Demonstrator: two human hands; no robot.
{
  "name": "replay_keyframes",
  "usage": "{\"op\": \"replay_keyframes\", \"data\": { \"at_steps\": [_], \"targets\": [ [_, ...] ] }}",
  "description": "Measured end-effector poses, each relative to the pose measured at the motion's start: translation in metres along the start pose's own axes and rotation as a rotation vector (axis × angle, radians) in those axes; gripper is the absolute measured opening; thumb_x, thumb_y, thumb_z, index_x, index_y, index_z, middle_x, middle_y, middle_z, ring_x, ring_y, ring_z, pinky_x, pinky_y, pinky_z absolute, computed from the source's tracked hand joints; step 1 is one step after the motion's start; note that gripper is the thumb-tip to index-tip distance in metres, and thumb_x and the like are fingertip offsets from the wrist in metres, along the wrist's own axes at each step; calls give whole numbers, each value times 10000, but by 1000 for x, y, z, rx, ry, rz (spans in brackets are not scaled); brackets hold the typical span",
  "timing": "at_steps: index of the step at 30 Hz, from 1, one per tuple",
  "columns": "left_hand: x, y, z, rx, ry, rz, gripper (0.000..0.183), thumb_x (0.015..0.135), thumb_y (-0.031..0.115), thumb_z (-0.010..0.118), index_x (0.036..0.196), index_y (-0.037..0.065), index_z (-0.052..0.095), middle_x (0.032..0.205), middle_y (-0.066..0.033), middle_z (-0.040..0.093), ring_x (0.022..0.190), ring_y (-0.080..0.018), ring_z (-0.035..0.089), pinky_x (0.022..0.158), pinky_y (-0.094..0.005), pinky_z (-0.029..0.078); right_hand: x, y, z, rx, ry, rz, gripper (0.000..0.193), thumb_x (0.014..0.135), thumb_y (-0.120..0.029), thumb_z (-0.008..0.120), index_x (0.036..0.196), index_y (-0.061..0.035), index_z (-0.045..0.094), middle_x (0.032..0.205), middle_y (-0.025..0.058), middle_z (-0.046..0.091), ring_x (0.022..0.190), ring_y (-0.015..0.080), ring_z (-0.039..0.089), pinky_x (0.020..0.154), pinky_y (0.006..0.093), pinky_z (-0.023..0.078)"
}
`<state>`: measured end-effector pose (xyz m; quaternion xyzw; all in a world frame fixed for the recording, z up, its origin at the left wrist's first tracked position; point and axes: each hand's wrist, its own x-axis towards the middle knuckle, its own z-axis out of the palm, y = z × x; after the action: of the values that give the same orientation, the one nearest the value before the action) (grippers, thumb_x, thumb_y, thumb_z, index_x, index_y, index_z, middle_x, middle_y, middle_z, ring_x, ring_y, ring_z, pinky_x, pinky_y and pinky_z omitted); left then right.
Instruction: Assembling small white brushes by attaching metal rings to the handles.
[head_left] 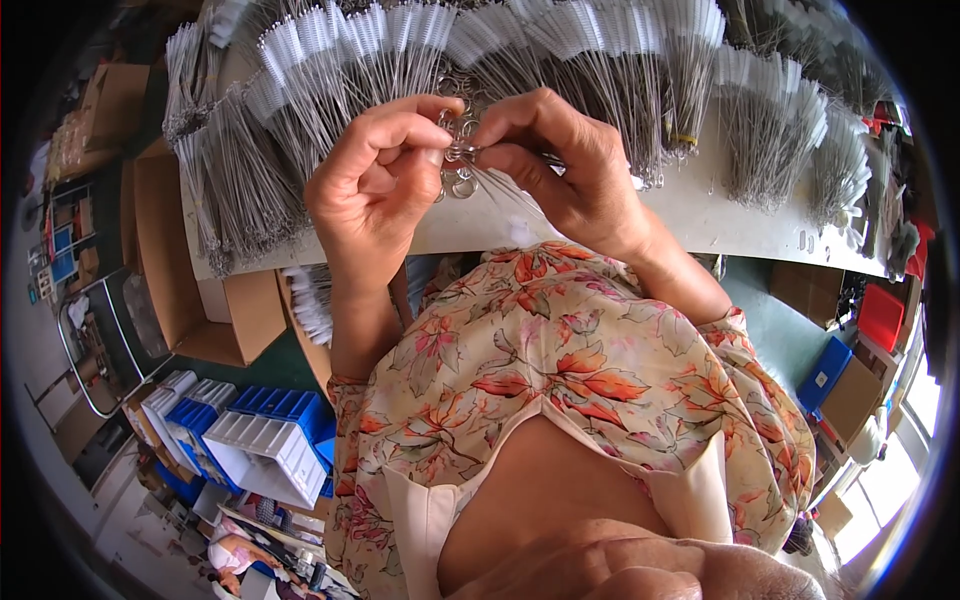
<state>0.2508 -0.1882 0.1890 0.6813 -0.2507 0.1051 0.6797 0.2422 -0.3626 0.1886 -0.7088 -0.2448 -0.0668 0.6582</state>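
Note:
Over the table's near edge, my left hand [375, 180] is closed, thumb and forefinger pinching at a small metal ring [447, 122]. Facing it, the thumb and forefinger of my right hand [570, 165] press together on thin wire stems [508, 188], which look like those of the wire brushes around. The looped stem ends meet the ring between my fingertips; whether they are threaded on it is too small to tell. More loose metal rings [464, 187] lie on the table just beneath my hands.
Bundles of wire brushes [600, 30] with white bristles fan across the white table [440, 235]. An open cardboard box [170, 250] stands at the left, blue and white plastic bins [265, 455] below it. A red bin [880, 316] and blue bin [824, 372] are at right. Another person [240, 555] appears lower left.

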Motion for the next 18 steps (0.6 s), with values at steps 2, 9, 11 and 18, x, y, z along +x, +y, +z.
{"op": "replay_keyframes", "data": {
  "at_steps": [2,9,11,18],
  "targets": [
    [0,2,-1,5,-18,-21,139,776,-107,549,882,-21,577,977,-164,614,747,-81,587,616,-180,463,-1,-5,-1,111,18,116,78,848,-3,561,923,3,538,814,59,598,759,103,601,649,239,488],
    [-1,17,0,19,-105,-52,150,754,-137,537,859,-42,587,979,-175,604,780,-112,607,650,-200,513,0,-11,-3,235,-31,195,69,881,14,499,947,12,521,822,49,592,729,82,572,640,225,483],
    [1,17,1,-5,-106,-55,145,752,-137,537,856,-47,585,984,-178,601,782,-119,611,656,-204,516,0,-11,-3,234,-31,193,68,876,14,508,939,9,534,832,46,598,729,82,574,646,222,483],
    [1,18,1,-54,-132,-89,127,749,-132,544,847,-58,576,989,-180,597,804,-147,621,682,-226,527,7,-17,-16,201,-147,263,89,850,8,550,928,-8,589,842,30,625,753,82,584,680,215,487]
  ]
}}
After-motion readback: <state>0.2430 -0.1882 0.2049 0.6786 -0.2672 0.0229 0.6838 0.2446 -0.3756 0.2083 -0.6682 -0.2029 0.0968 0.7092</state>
